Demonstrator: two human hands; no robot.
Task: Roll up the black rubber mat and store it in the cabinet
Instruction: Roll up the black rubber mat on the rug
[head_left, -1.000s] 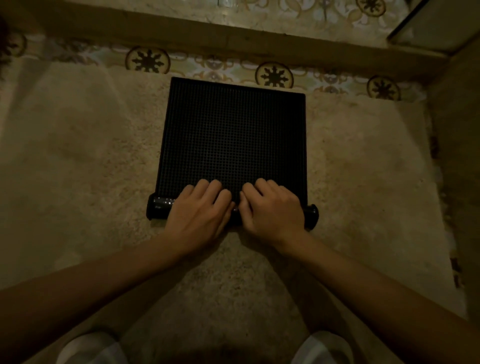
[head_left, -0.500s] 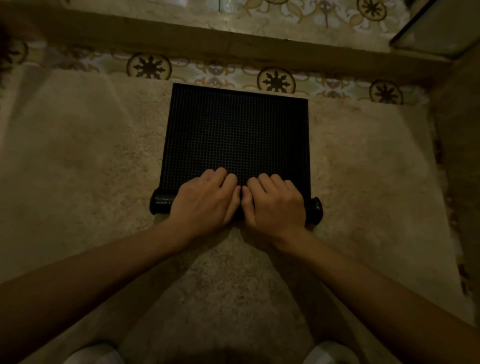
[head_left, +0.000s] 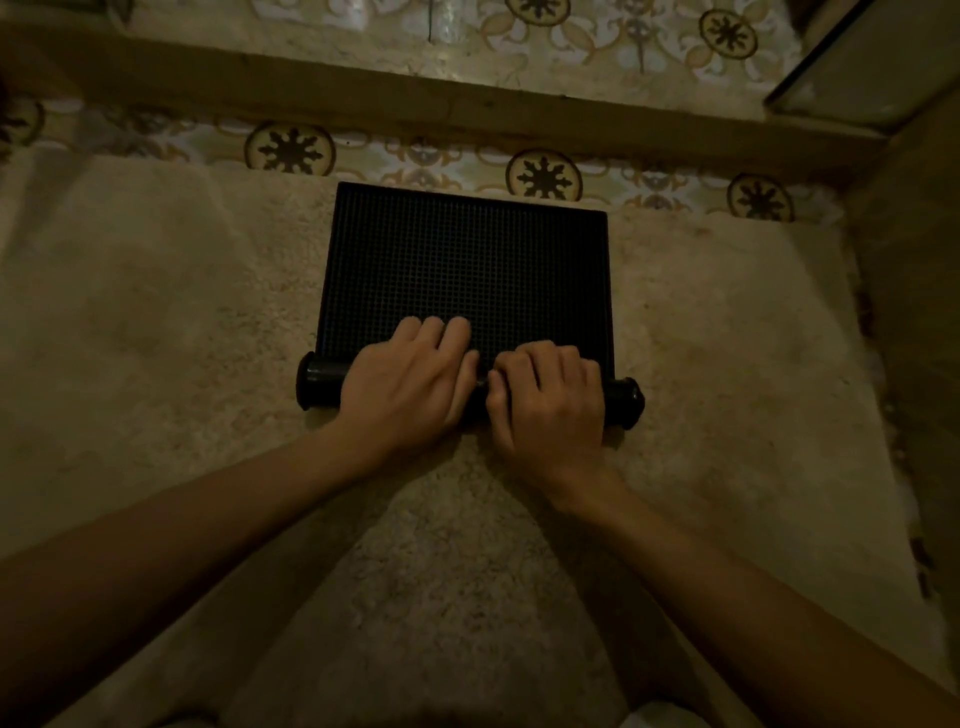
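The black rubber mat (head_left: 467, 260), with a fine grid texture, lies on a beige carpet, its far part still flat. Its near edge is wound into a roll (head_left: 319, 382) whose ends stick out left and right of my hands. My left hand (head_left: 408, 382) lies over the left half of the roll, fingers stretched forward onto the flat part. My right hand (head_left: 550, 397) presses on the right half with fingers curled over the roll. The two hands touch in the middle and hide most of the roll.
The beige carpet (head_left: 156, 338) covers the floor around the mat. Beyond it runs a strip of patterned tiles (head_left: 545, 174), then a wooden beam (head_left: 467, 109). A cabinet corner or panel (head_left: 872, 67) shows at the top right. A wall stands at the right edge.
The roll has moved forward and grown thicker, so the flat part of the mat is shorter. My right fingers have curled in; both hands travelled forward with the roll.
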